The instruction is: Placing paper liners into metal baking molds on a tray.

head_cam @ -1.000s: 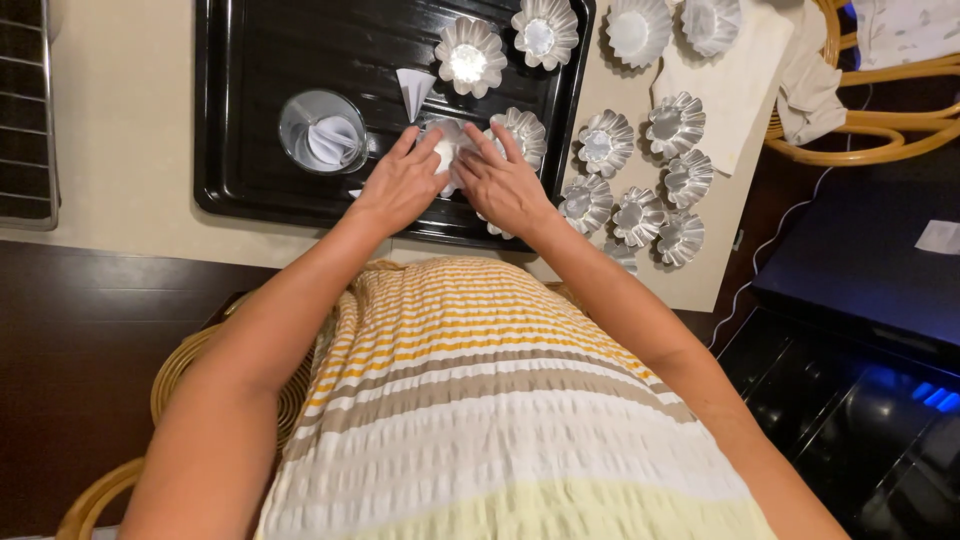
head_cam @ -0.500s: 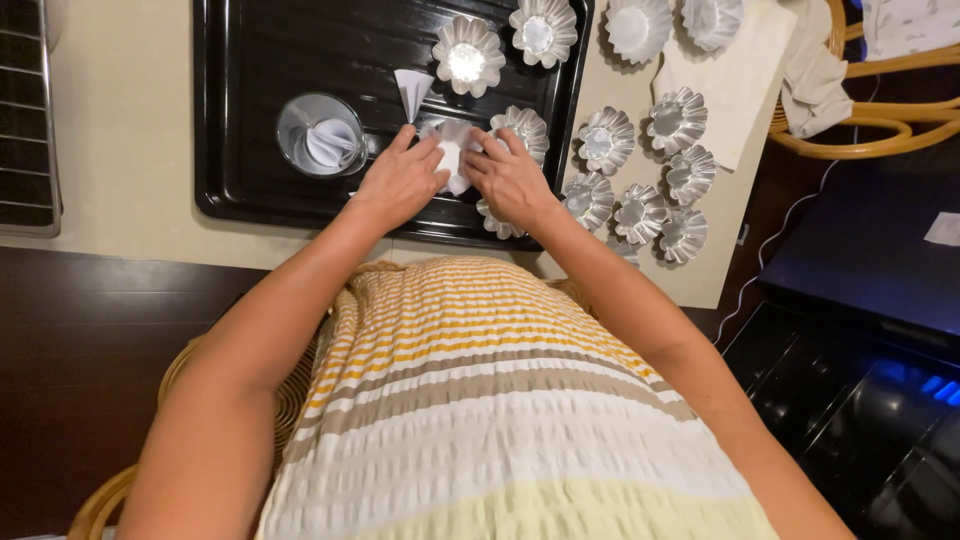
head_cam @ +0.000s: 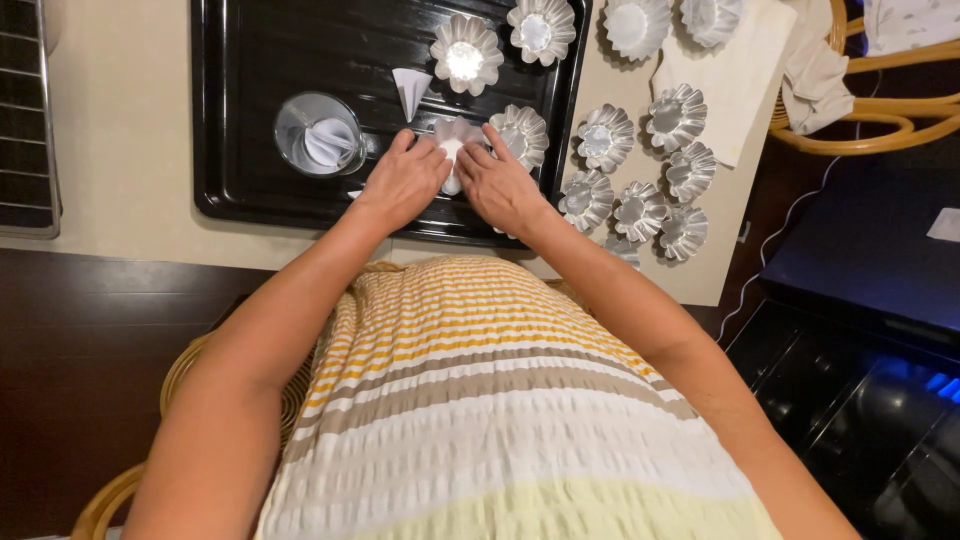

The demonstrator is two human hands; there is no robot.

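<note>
Barely anything has shifted since a second ago: both your hands stay down on the same white paper piece [head_cam: 452, 150] at the middle of the black baking tray [head_cam: 250, 60], and the view has only drifted a little. Your left hand [head_cam: 403, 182] lies palm down, fingers loosely together, fingertips pressing the paper's left edge. Your right hand [head_cam: 500, 182] mirrors it, index finger stretched forward along the paper's right side, the other fingers curled down; neither hand pinches anything, both press flat. Whether a mould sits under the paper, you cannot tell, since the hands cover it.

Just right of your right hand, a fluted metal tart mould [head_cam: 518, 135] stands on the tray. Farther up the tray two more fluted moulds [head_cam: 466, 52] sit side by side. A folded white paper cone [head_cam: 410, 90] lies just above your left hand, apart from it. Left of that, a clear glass [head_cam: 312, 135] with folded papers inside stands on the tray.

Off the tray to the right, a cluster of empty fluted moulds [head_cam: 640, 165] rests on the beige counter [head_cam: 110, 120], some on a white cloth [head_cam: 735, 85]. A wire rack [head_cam: 25, 110] shows at the far left edge.
</note>
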